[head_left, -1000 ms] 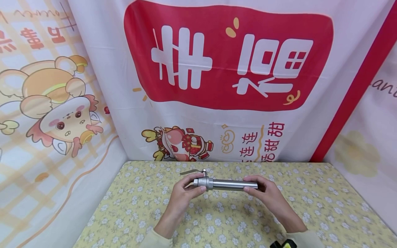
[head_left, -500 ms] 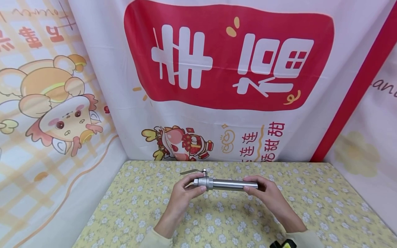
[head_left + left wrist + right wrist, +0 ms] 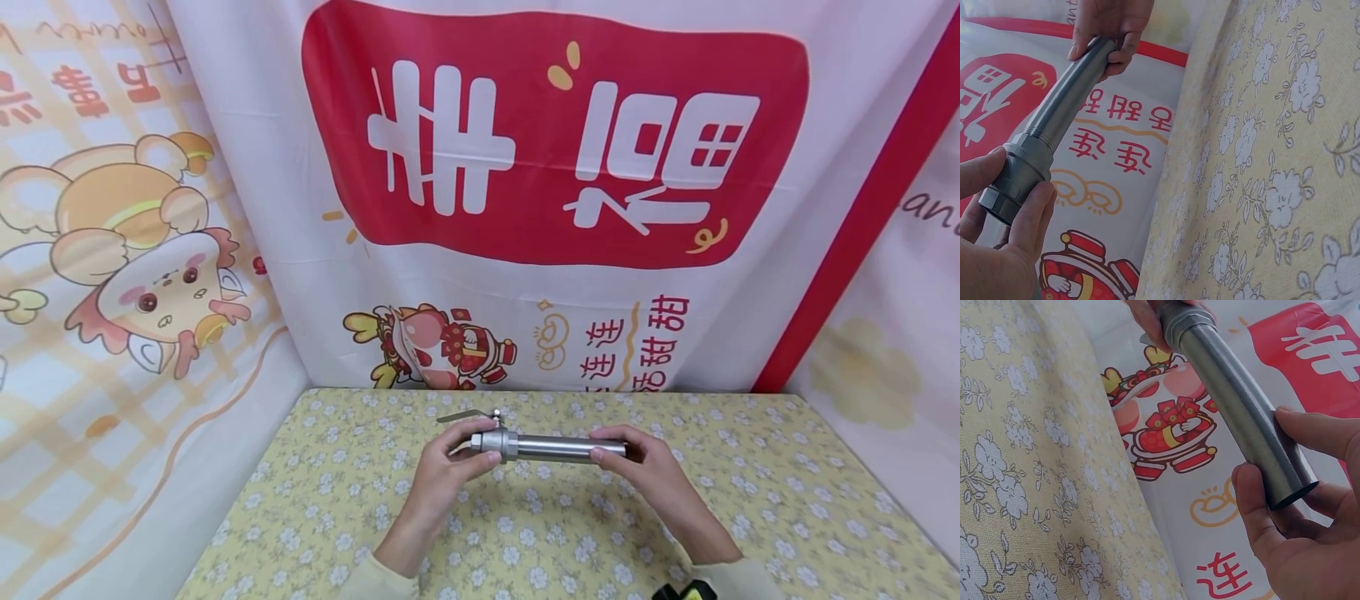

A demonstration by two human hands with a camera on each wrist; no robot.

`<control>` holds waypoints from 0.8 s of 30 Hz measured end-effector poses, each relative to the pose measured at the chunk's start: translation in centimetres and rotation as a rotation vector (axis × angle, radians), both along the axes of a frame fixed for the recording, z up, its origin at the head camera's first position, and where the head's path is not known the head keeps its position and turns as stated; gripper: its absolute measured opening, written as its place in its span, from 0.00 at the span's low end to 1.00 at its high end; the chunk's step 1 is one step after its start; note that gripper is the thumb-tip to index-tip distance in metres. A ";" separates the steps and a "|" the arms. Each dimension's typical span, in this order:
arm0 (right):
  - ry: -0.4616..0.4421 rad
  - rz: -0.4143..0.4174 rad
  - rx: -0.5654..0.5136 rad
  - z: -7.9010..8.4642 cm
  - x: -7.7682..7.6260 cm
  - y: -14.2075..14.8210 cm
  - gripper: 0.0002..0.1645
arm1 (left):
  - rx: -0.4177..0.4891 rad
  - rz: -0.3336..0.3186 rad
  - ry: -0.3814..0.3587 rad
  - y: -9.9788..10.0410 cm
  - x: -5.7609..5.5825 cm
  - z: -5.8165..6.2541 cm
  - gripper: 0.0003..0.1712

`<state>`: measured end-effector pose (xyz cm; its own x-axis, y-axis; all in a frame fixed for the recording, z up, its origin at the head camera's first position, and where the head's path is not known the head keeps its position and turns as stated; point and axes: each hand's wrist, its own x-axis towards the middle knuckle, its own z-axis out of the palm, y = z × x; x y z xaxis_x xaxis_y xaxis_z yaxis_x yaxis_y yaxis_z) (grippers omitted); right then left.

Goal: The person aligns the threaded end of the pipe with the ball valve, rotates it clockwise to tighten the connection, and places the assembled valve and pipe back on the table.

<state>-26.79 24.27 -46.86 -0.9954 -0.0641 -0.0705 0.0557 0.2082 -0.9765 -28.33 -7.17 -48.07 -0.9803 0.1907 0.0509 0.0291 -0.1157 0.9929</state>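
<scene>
A metal ball valve (image 3: 492,443) with a flat lever handle (image 3: 462,415) is joined end to end with a straight steel pipe (image 3: 558,447). My left hand (image 3: 446,462) grips the valve body, thumb on the near side and fingers round the back. In the left wrist view the valve's open hex end (image 3: 1001,203) faces my palm. At the other end, my right hand (image 3: 637,454) holds the pipe between thumb and fingers. The right wrist view shows the pipe's hollow end (image 3: 1294,495) beside my curled fingers. Both parts are held up level over the table.
Under the hands spreads a table with a yellow flowered cloth (image 3: 525,533). A white and red printed curtain (image 3: 555,233) hangs behind it, with another printed curtain (image 3: 142,250) on the left. A black and yellow object (image 3: 686,591) shows at the right sleeve.
</scene>
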 end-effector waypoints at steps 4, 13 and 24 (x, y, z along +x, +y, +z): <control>0.013 0.005 -0.012 0.2 0.1 0.0 0.28 | 0.002 -0.001 0.004 0.0 0.0 -0.1 0.29; 0.067 0.089 -0.028 -0.1 0.3 0.2 0.33 | 0.005 0.006 -0.009 0.0 0.0 0.0 0.29; 0.104 0.129 0.000 -0.2 0.1 0.4 0.29 | -0.003 0.007 -0.010 -0.1 0.0 0.1 0.29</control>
<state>-26.66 24.64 -47.05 -0.9809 -0.1919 0.0323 -0.0726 0.2068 -0.9757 -28.33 -7.23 -47.93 -0.9821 0.1837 0.0409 0.0202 -0.1129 0.9934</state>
